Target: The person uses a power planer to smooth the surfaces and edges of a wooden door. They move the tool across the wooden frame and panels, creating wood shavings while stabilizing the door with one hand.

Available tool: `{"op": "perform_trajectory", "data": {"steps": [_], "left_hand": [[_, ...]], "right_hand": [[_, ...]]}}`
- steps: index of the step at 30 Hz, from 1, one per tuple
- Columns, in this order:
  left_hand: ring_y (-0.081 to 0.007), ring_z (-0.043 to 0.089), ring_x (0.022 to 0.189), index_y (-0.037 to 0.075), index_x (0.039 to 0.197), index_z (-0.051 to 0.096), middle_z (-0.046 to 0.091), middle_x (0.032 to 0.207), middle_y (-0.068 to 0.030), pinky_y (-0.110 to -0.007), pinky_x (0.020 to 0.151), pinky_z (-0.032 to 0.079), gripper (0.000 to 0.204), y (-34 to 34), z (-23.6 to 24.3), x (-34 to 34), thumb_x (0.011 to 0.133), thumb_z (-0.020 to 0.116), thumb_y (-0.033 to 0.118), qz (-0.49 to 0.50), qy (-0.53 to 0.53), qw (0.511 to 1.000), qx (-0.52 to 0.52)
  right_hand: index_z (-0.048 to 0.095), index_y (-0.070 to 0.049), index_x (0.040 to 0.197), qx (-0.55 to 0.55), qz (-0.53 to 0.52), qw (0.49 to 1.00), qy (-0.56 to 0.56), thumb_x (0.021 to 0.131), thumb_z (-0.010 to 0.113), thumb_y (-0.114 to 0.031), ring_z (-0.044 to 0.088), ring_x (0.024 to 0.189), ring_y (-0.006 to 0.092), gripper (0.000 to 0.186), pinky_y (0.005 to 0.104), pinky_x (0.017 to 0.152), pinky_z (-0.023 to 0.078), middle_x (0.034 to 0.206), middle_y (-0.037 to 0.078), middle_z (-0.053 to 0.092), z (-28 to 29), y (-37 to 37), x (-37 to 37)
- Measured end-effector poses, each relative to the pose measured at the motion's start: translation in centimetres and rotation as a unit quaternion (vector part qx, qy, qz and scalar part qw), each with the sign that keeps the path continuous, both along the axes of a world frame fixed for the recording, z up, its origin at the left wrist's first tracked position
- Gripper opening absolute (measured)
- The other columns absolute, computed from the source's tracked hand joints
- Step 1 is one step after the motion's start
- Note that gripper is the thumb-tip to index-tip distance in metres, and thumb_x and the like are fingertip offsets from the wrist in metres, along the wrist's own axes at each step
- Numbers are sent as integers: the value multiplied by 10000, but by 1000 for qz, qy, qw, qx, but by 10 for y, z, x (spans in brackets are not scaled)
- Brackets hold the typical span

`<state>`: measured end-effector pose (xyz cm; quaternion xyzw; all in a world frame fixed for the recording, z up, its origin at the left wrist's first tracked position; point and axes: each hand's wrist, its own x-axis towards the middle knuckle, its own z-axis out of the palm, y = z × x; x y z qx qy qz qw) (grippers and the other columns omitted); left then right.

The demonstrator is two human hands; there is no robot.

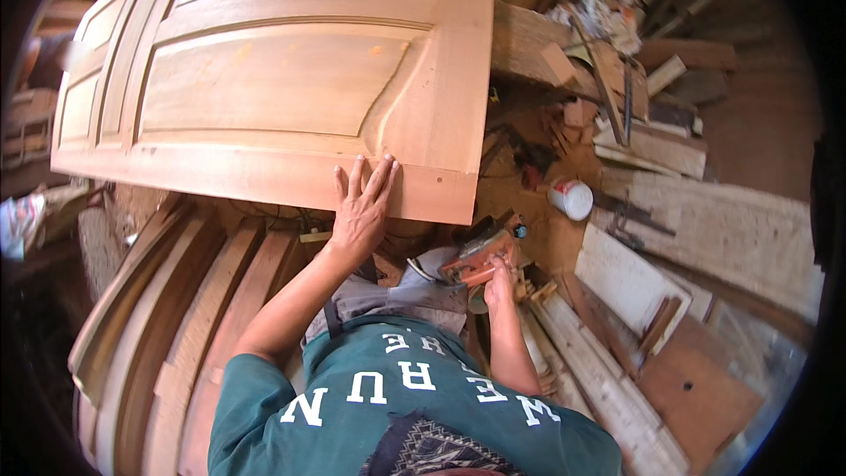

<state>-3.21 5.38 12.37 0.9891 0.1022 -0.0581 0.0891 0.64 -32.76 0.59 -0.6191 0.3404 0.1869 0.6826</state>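
A large panelled wooden door (264, 79) lies in front of me, with raised panels and a curved moulding near its right end. My left hand (359, 211) rests on the door's near edge, fingers stretched out flat on the wood and holding nothing. Below the door's right corner, close to my body, my right hand (500, 280) is closed around an orange hand-held power tool (476, 260). This tool is apart from the door, and its underside is hidden, so its exact kind cannot be made out.
Several long curved wooden pieces (181, 335) stand at my left. A white can (571, 199) lies among offcuts right of the door. Boards (608, 379) and a brown panel (701, 388) lie at my right. A crumpled plastic bag (608, 9) sits at the far right.
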Motion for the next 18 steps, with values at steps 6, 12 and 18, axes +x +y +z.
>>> {"op": "perform_trajectory", "data": {"steps": [6,12,18], "left_hand": [[-457,280,1569,115,1701,331,332,1741,-98,-692,1280,173,1050,9,-8,-3,774,820,177,-8,-26,999,-22],[-404,333,1545,88,1686,381,333,1751,-92,-625,1280,182,936,27,-4,-8,802,688,59,-58,-27,997,-50],[-357,347,1549,51,1670,400,386,1723,-103,-572,1291,166,915,36,-17,-2,814,717,111,-80,-43,996,-11]], "right_hand": [[672,-66,1222,-14,-206,978,26,910,778,68,699,979,180,356,350,885,579,1111,41,700,47,60,-48],[658,-34,1210,-67,-191,979,-19,933,765,26,675,1059,168,303,331,923,556,1151,49,686,32,50,-97],[649,-19,1120,-109,-108,987,-41,970,703,-10,656,971,146,160,320,873,542,1060,53,680,54,43,-69]]}}
